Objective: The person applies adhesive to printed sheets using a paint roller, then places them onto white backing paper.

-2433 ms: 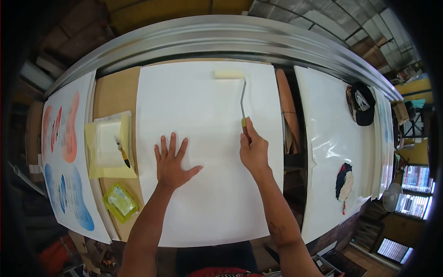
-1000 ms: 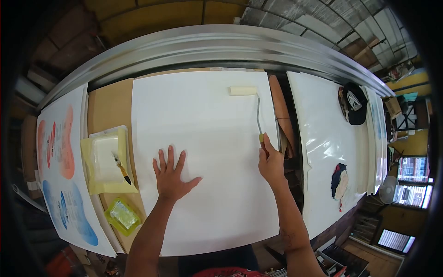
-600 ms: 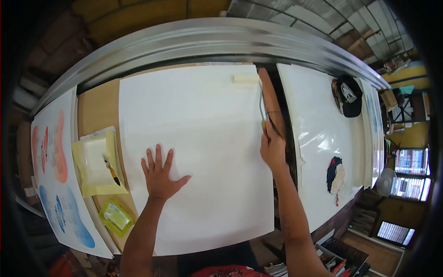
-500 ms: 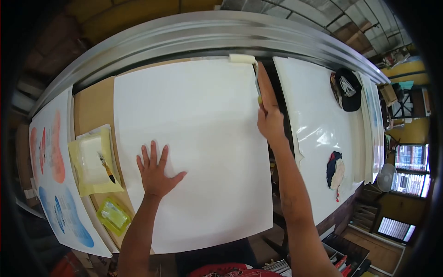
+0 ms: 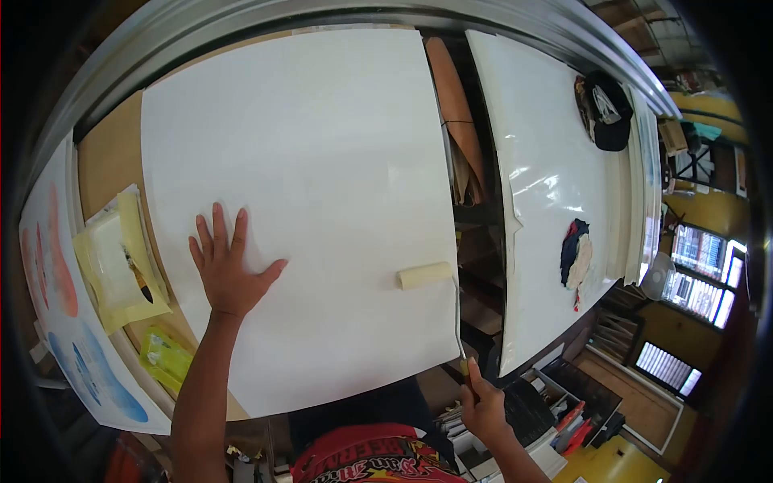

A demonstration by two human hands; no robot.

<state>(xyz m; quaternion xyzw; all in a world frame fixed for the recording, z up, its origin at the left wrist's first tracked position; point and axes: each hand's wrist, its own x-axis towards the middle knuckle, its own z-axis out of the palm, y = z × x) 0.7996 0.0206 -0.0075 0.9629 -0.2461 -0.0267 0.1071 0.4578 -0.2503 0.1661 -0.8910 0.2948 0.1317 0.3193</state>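
A large white sheet (image 5: pixel 322 161) lies flat before me. My left hand (image 5: pixel 228 270) rests on its left half, fingers spread and palm down. In my right hand (image 5: pixel 483 402), beyond the sheet's lower right corner, is the handle of a paint roller (image 5: pixel 425 275). The roller's cream sleeve touches the sheet near its right edge, and its wire frame runs down to my fist. Left of the sheet, a paintbrush (image 5: pixel 138 278) lies on a pale yellow-wrapped tray (image 5: pixel 113 249). A yellow-green plastic container (image 5: pixel 165 358) sits below that.
To the right, a second white surface (image 5: pixel 531 153) carries a black cap (image 5: pixel 605 109) and a crumpled rag (image 5: pixel 576 253). A dark gap (image 5: pixel 479 274) separates it from the sheet. Prints with red and blue shapes (image 5: pixel 93 378) lie far left. A metal rail (image 5: pixel 322 16) runs along the back.
The roller has come from the sheet's far edge down toward me, my right arm drawing back with it. My left hand stays flat on the sheet. The camera view has shifted.
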